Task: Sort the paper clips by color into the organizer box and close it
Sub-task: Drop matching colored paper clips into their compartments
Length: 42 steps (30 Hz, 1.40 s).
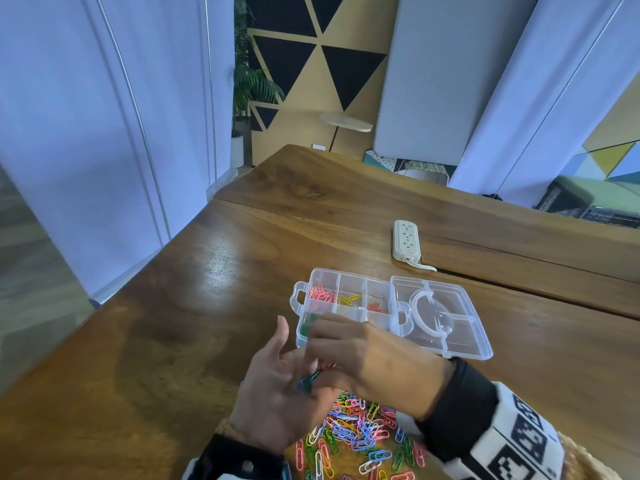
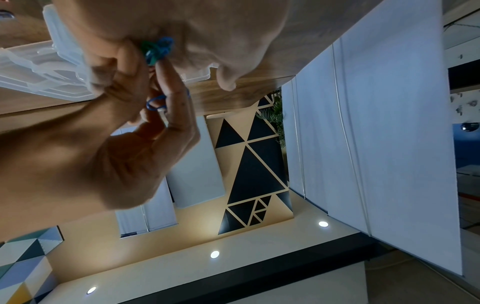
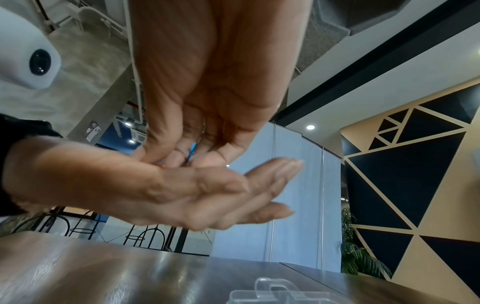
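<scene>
Clear moulded plastic for the organizer box [image 1: 349, 306], hinged flat open on the brown, glossy wood-grain counter [image 1: 207, 289], its lid [image 1: 446, 323] lying at 3 o'clock of the tray, with a curved carry handle moulded into it. Rectangular compartments in the tray: pink clips [image 1: 320, 294] at the far left, yellow clips [image 1: 349, 298] beside them, orange-red ones [image 1: 377, 308] further right, green clips [image 1: 306, 325] in the near-left cell, partly hidden behind the hands. Thin bent-wire shapes, glossy and coated, in the loose pile of paper clips [image 1: 356, 434] at 6 o'clock of the box: pink, blue, green, yellow, white, orange, all tangled together.

Left hand [image 1: 277, 386] palm up between pile and box, fingers relaxed and nearly straight, cradling a small cluster of green and blue clips [image 1: 308, 381]. Right hand [image 1: 363, 355] reaching across from 3 o'clock, fingers [image 2: 168, 82] bent down into that palm and pinching a blue clip [image 2: 155, 102].

Seen only from the left wrist: the pinch itself, plus the green-and-blue cluster against the palm. Seen only from the right wrist: the back of the left hand from below, a sliver of blue wire between the right fingers, the box's clear latch tab at the bottom edge. Seen only from the head: the compartments' contents, and a white, smooth power strip [image 1: 406, 240] at 1 o'clock of the box, well apart from it.
</scene>
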Available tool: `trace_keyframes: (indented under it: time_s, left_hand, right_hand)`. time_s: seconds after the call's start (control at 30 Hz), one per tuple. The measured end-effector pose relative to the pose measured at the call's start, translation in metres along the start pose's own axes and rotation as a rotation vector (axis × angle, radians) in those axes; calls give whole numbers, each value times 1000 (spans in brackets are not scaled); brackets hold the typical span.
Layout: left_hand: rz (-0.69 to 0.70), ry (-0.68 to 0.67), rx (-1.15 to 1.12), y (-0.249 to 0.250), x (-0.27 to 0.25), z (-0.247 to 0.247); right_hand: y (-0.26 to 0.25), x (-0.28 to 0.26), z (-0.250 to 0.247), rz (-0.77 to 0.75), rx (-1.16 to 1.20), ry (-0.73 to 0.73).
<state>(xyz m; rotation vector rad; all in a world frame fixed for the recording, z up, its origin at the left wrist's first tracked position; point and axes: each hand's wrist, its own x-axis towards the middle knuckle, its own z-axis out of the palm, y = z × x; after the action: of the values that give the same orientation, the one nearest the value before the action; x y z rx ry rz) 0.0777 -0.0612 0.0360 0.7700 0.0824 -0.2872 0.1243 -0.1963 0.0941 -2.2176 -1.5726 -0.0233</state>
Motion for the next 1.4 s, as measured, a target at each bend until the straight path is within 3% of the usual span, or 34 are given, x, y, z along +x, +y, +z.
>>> trace_keyframes:
  time_s: [0.03,0.07,0.13,0.17,0.2,0.27,0.3,0.33,0.37,0.4,0.47,0.53,0.57,0.6,0.67,0.7,0.73,0.8,0.87,0.97,1.07,1.2,1.4]
  left_hand:
    - [41,-1,104,0,4,2]
    - [57,-95,161,-2,6,-1]
    - [12,-238,85,1,4,6]
    - [251,-208,102,-4,6,4]
    - [346,-155,28,2,4,0]
    - [281,-140,-101,10,5,5]
    - [131,-115,-171,7,7,11]
    - [-96,-168,-424,10,8,12]
    - [-137,-44,-517,8,6,17]
    - [-140,71,-572,5,4,16]
    - [-156,125,-611,9,4,16]
    - [-150,86,-498,6,7,11]
    - [-144,-2,-403,8,7,17]
    - [47,67,-177,10,5,13]
    - [135,145,14,15,2,11]
    - [-6,126,-4,6,4,16]
    - [-121,144,-178,2,6,14]
    - [-71,208,-350,3,2,21]
    - [-134,239,-444,4,3,22]
    - [-217,95,-444,8,0,21]
    - [-260,15,-421,8,-1,16]
    - [-291,4,-436,10,-2,16]
    - [-274,20,-431,12,-4,21]
  right_hand:
    - [5,0,2,0,-1,-19]
    - [6,-1,2,-10,-11,-17]
    - [9,-1,-1,0,-4,-19]
    - [10,-1,-2,3,-6,-27]
    - [10,-2,-1,-4,0,-22]
    - [9,0,-1,5,4,-4]
    - [7,1,-1,4,13,6]
    - [6,2,-1,5,28,15]
    - [4,3,-1,8,46,11]
    - [2,4,1,12,65,3]
    - [-1,5,4,13,90,-34]
    - [-4,5,7,2,95,-64]
    - [-5,5,8,-2,90,-74]
    - [-5,5,9,-5,91,-80]
    - [-5,6,7,8,100,-99]
    - [-5,6,5,18,105,-98]
    - [-5,7,3,31,122,-89]
    - [-3,8,-1,87,188,-43]
    - [0,7,-5,194,263,19]
    - [6,3,-13,384,334,21]
    - [9,0,-14,470,412,58]
    - [10,-2,-14,486,442,134]
    - [6,-5,-19,411,279,102]
